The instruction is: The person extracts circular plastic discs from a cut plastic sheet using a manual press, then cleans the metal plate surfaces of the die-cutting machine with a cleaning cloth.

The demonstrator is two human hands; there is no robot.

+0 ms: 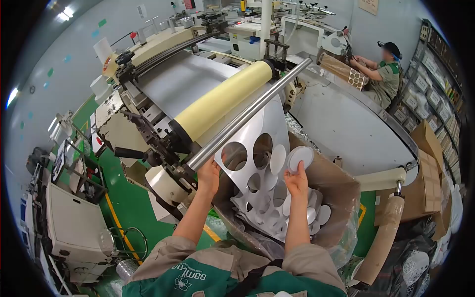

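Note:
A white sheet punched with round holes (242,171) hangs from the machine's rollers into a lined cardboard box (341,185). My left hand (209,175) is at the sheet's left edge, just below a shiny metal bar (252,114), its fingers closed on that edge. Between the fingers of my right hand (297,182) are white round discs (301,157), held up above the box. Another disc (278,159) shows against the sheet, left of the held ones. Loose discs (323,215) and folded punched sheet lie inside the box.
A yellow roller (225,101) runs behind the metal bar, with a wide white web (185,81) beyond it. Cardboard tubes (383,237) stand at the right. A co-worker (388,74) sits at the back right, near loaded shelves (433,94). A white cabinet (74,222) is at left.

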